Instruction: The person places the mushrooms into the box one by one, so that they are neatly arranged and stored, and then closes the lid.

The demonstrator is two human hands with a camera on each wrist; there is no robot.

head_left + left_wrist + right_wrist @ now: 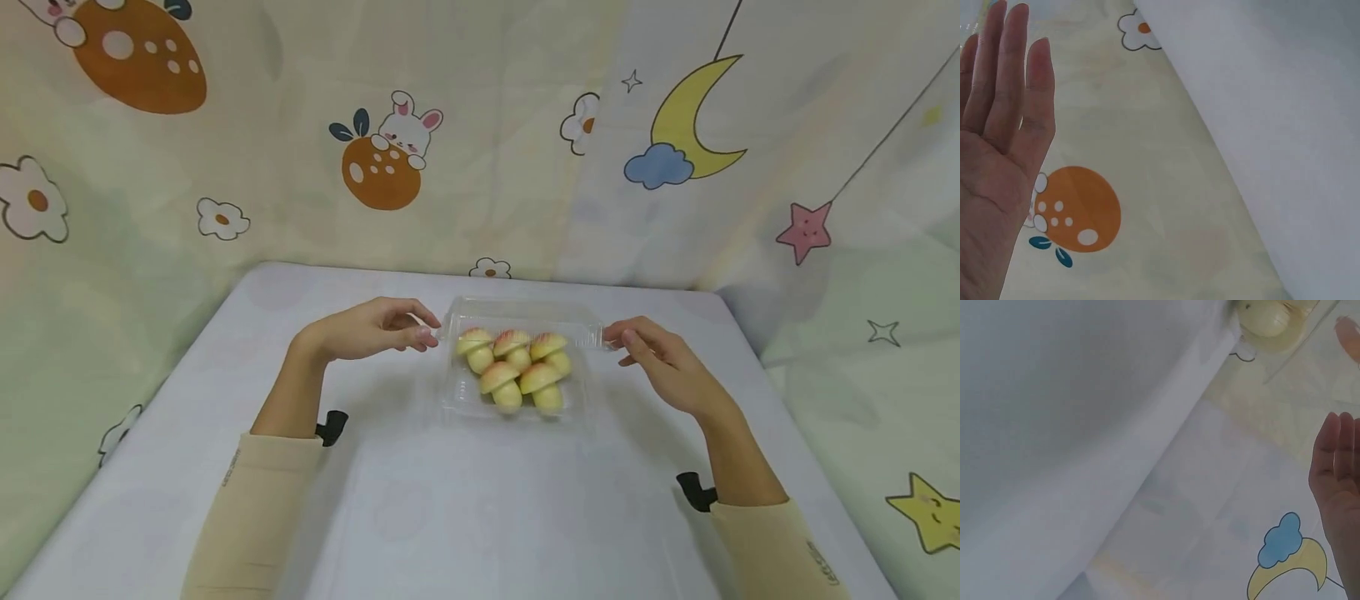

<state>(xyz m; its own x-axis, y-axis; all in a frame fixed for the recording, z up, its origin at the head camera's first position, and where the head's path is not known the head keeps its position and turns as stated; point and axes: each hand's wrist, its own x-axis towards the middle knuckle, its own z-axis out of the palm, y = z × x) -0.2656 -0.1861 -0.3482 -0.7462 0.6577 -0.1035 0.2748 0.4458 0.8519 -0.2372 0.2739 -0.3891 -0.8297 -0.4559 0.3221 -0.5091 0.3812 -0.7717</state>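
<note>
A clear plastic clamshell box [459, 402] stands on the white table, holding several pale yellow mushroom-shaped pieces [508, 398] with reddish-tinted caps. Its clear lid [517, 308] is raised at the far side, and the lid's edge spans between both hands. At the left end of that edge, my left hand [363, 329] pinches with thumb and fingertips. My right hand [667, 362] pinches the right end. In the left wrist view the left hand's [994, 137] fingers reach out long, with the thumb hidden. One yellow piece [1265, 317] shows at the top of the right wrist view.
The white tabletop [465, 517] stretches in front of the box and to both sides. Behind it hangs a printed cloth [487, 150] with rabbits, flowers, a moon and stars. Black wrist mounts [332, 427] stick out at both sleeves.
</note>
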